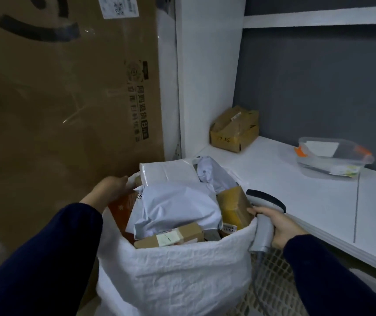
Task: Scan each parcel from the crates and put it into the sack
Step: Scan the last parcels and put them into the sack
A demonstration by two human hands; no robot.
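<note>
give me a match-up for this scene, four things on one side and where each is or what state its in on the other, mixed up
Things:
1 scanner
2 tub
3 taped box
4 sack

Places or states:
A in the far corner of the shelf
B full of parcels
C gripped in the right hand
D clear, orange clips, further right on the shelf

Pairs: 1-C, 2-D, 3-A, 4-B
</note>
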